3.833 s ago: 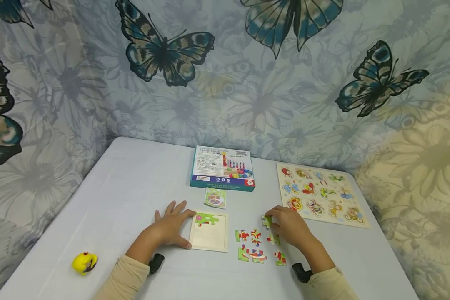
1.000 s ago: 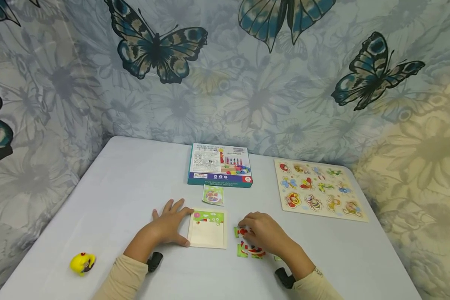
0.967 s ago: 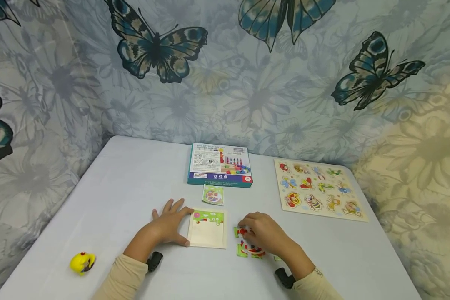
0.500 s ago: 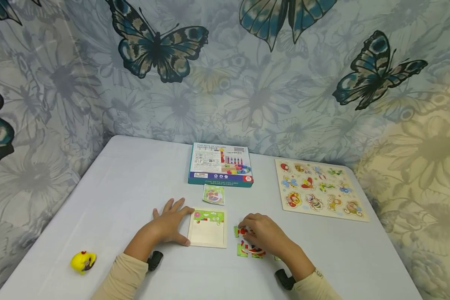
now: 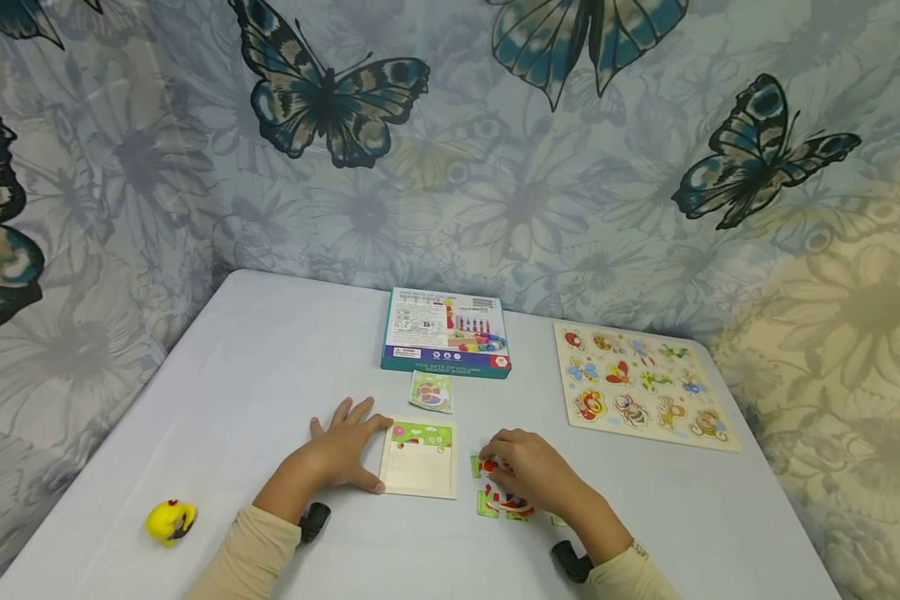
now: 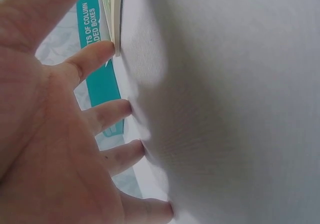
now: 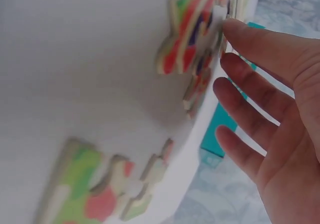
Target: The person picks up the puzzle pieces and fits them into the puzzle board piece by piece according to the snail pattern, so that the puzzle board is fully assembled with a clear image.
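Note:
My left hand (image 5: 337, 452) lies with spread fingers at the left side of a square wooden puzzle tray (image 5: 417, 479). Its thumb and index fingertip touch the tray's edge. Joined green pieces (image 5: 420, 434) with a pink flower fill the tray's top row. Right of the tray, my right hand (image 5: 532, 468) pinches a red and green puzzle piece (image 5: 487, 467) between thumb and index finger, low over the table. In the right wrist view its other fingers (image 7: 245, 149) are loosely bent. Several loose pieces (image 7: 187, 34) lie around it, some hidden under the hand in the head view.
A small picture card (image 5: 431, 392) lies behind the tray, in front of a flat beading box (image 5: 446, 333). At the back right is a wooden board with insect pictures (image 5: 645, 383). A yellow toy (image 5: 170, 522) sits at the left front. Patterned cloth (image 5: 450, 208) hangs behind the table.
Since the oldest frame, the green piece that my right hand held has joined the tray's top row. That hand has moved left to the red pieces, nearly still this last second. My left hand stays.

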A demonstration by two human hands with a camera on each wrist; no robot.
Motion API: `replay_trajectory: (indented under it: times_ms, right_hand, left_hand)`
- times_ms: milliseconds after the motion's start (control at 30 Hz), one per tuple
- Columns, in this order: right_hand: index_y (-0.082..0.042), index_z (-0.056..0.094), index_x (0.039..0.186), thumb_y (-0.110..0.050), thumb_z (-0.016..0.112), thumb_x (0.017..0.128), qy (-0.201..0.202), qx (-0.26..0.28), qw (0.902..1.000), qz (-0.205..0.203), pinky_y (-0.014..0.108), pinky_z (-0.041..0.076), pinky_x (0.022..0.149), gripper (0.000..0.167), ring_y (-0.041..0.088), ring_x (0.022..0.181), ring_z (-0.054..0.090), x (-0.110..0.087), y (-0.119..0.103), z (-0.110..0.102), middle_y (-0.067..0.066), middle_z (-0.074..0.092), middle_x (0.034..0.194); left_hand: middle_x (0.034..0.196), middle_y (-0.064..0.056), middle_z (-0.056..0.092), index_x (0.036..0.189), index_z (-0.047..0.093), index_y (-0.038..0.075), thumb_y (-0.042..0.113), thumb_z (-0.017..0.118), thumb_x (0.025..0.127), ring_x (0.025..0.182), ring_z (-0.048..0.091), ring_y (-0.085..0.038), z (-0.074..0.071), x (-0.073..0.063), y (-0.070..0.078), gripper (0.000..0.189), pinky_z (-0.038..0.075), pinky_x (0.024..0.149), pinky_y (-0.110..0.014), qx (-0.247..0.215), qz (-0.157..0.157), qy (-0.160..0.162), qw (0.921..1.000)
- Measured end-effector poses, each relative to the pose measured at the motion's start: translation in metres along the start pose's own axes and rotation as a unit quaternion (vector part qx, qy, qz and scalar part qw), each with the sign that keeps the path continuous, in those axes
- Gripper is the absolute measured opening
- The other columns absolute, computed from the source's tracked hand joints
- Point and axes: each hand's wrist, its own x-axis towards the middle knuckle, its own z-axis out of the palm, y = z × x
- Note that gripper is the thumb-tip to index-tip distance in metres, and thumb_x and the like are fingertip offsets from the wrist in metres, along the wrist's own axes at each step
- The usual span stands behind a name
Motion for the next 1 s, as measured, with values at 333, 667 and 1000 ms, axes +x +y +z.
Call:
replay_trajectory:
  times_ms: [333,667,1000]
  right_hand:
    - [-0.014,0.074,0.106,-0.022,0.078,0.083,0.016,-0.018,0.9985,-0.049,0.035,0.054,0.088,0.025,0.012,0.095,0.063,0.021,-0.022,-0.005,-0.004,0.069,0.102]
    - [-0.018,0.074,0.109,-0.022,0.079,0.081,0.008,-0.057,0.9943,-0.090,0.031,0.054,0.088,0.028,0.010,0.091,0.065,0.059,-0.061,0.006,-0.004,0.071,0.099]
    - [-0.025,0.073,0.113,-0.023,0.074,0.086,-0.002,-0.090,0.9932,-0.075,0.033,0.051,0.095,0.026,0.011,0.096,0.063,0.069,-0.076,0.017,-0.005,0.069,0.102]
  left_hand:
    - [0.159,-0.016,0.021,0.138,0.050,0.021,0.037,0.091,0.061,0.146,0.008,-0.048,0.000,0.001,0.003,0.089,0.008,0.100,-0.082,0.013,0.004,-0.002,0.9999]
    - [0.160,-0.015,0.021,0.139,0.050,0.022,0.038,0.090,0.063,0.146,0.007,-0.046,0.004,0.004,0.001,0.087,0.007,0.100,-0.082,0.010,0.001,0.000,0.9999]
    - [0.159,-0.016,0.022,0.138,0.051,0.022,0.037,0.091,0.062,0.145,0.010,-0.047,0.003,0.001,0.001,0.087,0.009,0.099,-0.083,0.007,0.002,0.005,1.0000]
